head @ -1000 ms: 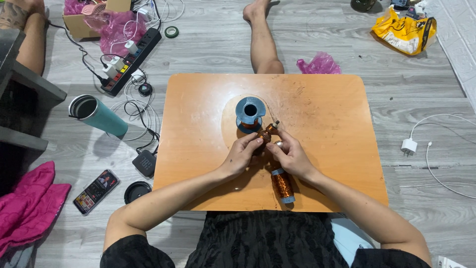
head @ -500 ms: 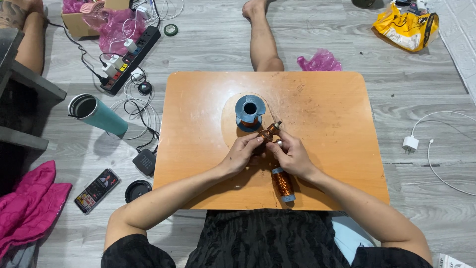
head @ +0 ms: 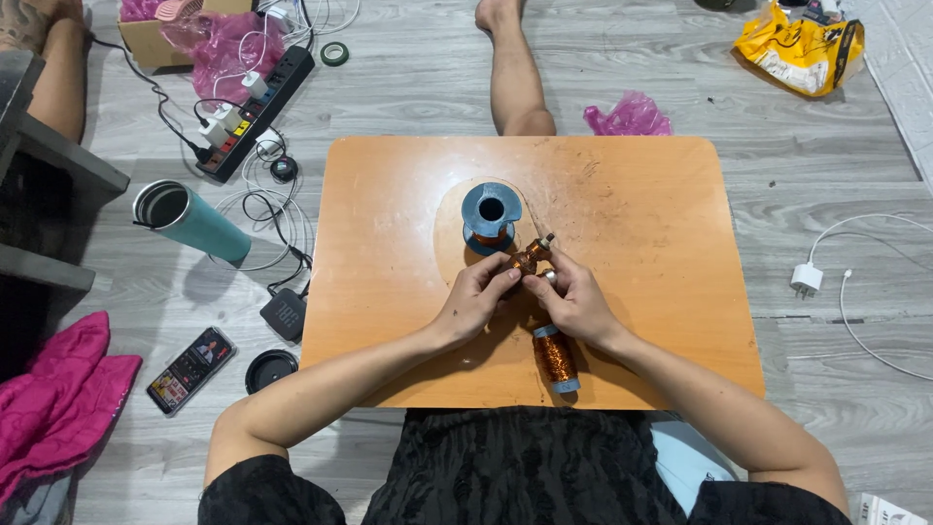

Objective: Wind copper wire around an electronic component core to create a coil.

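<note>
Both hands meet over the middle of a low orange table [head: 661,243]. My left hand [head: 476,301] and my right hand [head: 573,301] together pinch a small copper-wound part [head: 533,257] with a metal shaft sticking up to the right. Just beyond it stands a blue spool [head: 491,216] with copper wire on its core, upright. A second spool of copper wire [head: 556,358] lies on its side under my right wrist, near the table's front edge.
On the floor at left are a teal tumbler [head: 190,222], a power strip with cables [head: 255,115], a phone [head: 190,369], a black lid [head: 270,369] and pink cloth [head: 53,408]. Another person's leg [head: 510,68] lies beyond the table. A white charger [head: 807,280] is at right.
The hands have barely shifted; the fingers keep working the small copper part in the same spot.
</note>
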